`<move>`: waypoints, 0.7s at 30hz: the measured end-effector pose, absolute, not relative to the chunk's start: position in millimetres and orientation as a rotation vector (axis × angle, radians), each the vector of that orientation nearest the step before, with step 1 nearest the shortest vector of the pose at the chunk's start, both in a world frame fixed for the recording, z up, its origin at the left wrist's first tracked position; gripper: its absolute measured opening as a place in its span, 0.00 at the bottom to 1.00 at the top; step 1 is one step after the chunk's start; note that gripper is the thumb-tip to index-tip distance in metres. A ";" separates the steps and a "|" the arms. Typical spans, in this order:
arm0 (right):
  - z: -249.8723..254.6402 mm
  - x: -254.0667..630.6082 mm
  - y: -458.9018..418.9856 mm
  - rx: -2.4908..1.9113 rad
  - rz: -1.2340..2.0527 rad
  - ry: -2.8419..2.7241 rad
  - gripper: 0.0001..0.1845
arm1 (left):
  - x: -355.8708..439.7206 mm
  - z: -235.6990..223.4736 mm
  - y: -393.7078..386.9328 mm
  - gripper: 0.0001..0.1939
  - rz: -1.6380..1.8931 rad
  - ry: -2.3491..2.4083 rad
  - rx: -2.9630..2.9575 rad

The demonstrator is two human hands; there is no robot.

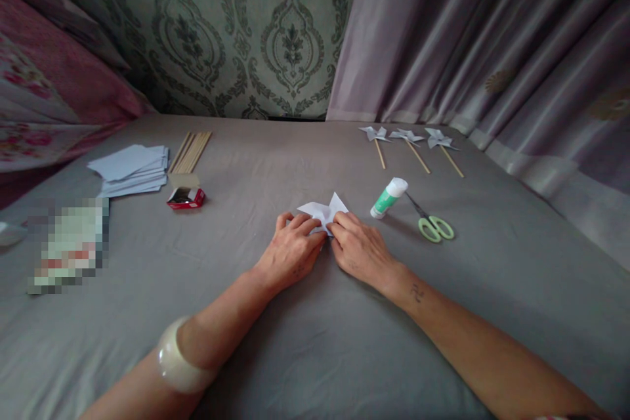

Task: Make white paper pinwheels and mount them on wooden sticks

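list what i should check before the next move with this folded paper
1. Both hands on the paper: ok, the left hand and right hand both touch the white paper.
2. Paper's folds all in view: not ok, fingers cover its near part.
3. Glue stick close by: ok, the glue stick is just beyond the right hand.
4. Scissors clear of the hands: ok, the scissors lie farther right, apart from both.
5. Sticks at hand: ok, the wooden sticks lie together at the far left.
6. Red box contents: cannot tell, the red box is too dark inside.

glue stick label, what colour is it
Green; the glue stick's label shows best in the head view.
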State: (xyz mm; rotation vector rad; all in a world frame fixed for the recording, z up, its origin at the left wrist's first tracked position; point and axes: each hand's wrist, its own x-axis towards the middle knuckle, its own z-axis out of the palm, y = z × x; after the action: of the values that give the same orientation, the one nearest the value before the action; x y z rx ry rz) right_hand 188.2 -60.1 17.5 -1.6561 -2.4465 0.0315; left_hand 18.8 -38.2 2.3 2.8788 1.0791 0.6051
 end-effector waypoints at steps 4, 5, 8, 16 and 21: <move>14.8 190.8 -59.0 -1.616 0.044 -2.444 0.14 | 21.1 1.2 -40.4 0.14 0.672 1.075 2.870; 13.7 191.0 -59.1 -1.607 0.045 -2.440 0.14 | 21.7 1.2 -40.9 0.14 0.673 1.074 2.866; 8.4 191.5 -58.6 -1.580 0.062 -2.384 0.15 | 22.2 1.8 -41.7 0.15 0.661 1.087 2.864; -7.3 198.1 -49.9 -1.542 0.203 -1.899 0.17 | 19.9 0.7 -40.8 0.14 0.642 1.092 2.893; -4.5 194.9 -53.6 -1.582 0.137 -2.070 0.17 | 19.9 0.7 -41.8 0.13 0.642 1.087 2.887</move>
State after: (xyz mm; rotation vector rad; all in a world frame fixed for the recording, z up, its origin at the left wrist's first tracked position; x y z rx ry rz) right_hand 194.9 -53.6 -4.5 -1.5817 -2.0705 0.1365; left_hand 19.9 -41.8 0.7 2.8875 1.0871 0.6419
